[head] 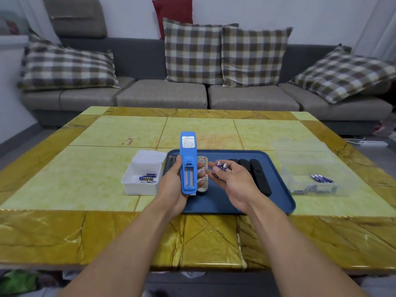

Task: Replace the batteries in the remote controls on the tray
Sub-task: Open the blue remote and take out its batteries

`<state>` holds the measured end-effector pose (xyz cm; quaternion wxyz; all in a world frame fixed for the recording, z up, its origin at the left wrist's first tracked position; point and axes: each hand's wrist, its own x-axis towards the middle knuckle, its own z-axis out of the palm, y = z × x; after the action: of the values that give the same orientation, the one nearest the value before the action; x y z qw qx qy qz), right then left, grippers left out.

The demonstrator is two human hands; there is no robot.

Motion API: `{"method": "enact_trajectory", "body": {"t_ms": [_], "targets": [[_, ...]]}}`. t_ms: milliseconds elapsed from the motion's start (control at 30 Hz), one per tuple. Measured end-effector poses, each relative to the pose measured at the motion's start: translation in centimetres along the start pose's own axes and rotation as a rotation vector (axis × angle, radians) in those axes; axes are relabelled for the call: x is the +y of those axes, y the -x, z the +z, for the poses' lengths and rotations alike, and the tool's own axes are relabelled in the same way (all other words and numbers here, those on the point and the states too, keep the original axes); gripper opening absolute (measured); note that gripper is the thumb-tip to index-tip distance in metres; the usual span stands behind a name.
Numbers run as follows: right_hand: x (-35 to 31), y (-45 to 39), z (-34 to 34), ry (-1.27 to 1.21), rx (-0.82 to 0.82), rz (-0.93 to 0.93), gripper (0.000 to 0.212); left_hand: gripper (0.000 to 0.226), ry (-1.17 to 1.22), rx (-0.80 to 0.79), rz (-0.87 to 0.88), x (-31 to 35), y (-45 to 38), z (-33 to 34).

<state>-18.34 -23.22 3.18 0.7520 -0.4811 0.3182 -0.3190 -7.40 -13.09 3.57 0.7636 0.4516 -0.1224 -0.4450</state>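
Head view: above the blue tray (278,202), the left hand (171,189) grips the blue remote (188,166), back up, battery bay open and apparently empty. Right of the remote, the right hand (233,181) pinches two purple batteries (221,165). Current step: loading. Next: match polarity, seat each cell.
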Motion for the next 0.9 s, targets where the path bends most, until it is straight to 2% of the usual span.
{"method": "enact_trajectory", "body": {"t_ms": [100,167,267,367,433,533,733,900], "targets": [[0.4,-0.1,-0.1,0.051,0.022,-0.005,0.020,0.045,-0.022,0.058,0.047,0.3,-0.1,-0.3],[0.7,0.0,0.1,0.158,0.000,-0.008,0.016,0.043,-0.023,0.104,0.085,0.6,-0.3,-0.8],[1.1,0.0,1.0,0.577,-0.029,-0.094,0.014,0.048,-0.007,0.211,0.140,1.2,-0.5,-1.9],[1.4,-0.3,3.4,0.752,-0.052,-0.173,0.010,0.047,0.011,0.428,0.264,2.5,-0.5,-3.5],[1.8,-0.4,6.6,0.817,-0.087,-0.225,0.012,0.044,0.046,0.650,0.389,4.0,-0.5,-6.2],[2.0,-1.2,9.4,1.085,-0.157,-0.354,0.018,0.047,0.108,0.879,0.429,4.9,-0.4,-9.5],[2.7,-4.8,16.2,1.465,-0.369,-0.395,0.024,0.048,0.152,0.912,0.351,6.1,0.5,-13.2],[3.8,-6.0,18.6,1.752,-0.500,-0.335,0.028,0.045,0.128,0.894,0.360,6.4,0.7,-13.7]]}}
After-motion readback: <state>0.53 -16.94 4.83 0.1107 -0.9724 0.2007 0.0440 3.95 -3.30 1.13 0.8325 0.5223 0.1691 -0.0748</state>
